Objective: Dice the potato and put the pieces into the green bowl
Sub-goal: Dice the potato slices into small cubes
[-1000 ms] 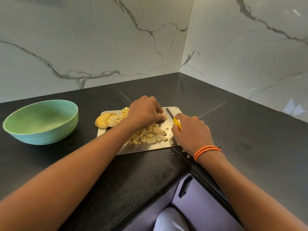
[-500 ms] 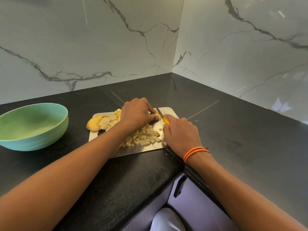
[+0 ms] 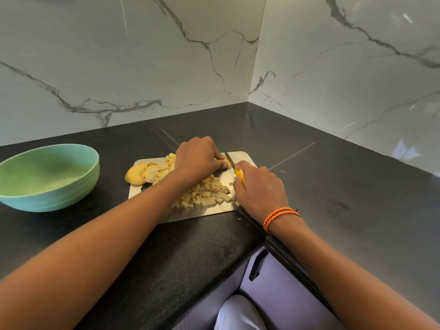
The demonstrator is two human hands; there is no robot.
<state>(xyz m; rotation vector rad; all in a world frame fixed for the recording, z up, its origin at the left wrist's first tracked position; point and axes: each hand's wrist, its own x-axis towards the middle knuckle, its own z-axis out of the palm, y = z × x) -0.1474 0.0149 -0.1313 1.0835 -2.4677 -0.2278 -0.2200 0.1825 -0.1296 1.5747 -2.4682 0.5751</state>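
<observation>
A steel cutting board (image 3: 246, 159) lies on the black counter. My left hand (image 3: 196, 159) holds a small potato piece (image 3: 226, 162) down on the board with curled fingers. My right hand (image 3: 259, 189) grips a yellow-handled knife (image 3: 238, 173), and its blade (image 3: 229, 157) rests against that piece. A heap of diced potato (image 3: 206, 194) lies on the board near my wrists. Potato slices (image 3: 140, 173) sit at the board's left end. The green bowl (image 3: 47, 177) stands to the left, with nothing visible inside.
Marble walls meet in a corner behind the board. The counter's front edge (image 3: 252, 232) runs just below the board, with a cabinet handle (image 3: 257, 265) underneath. Small potato bits lie on the counter by my right wrist.
The view has shifted slightly. Both hands stay on the potato piece and knife, with the blade working at the piece; nothing was picked up or let go.
</observation>
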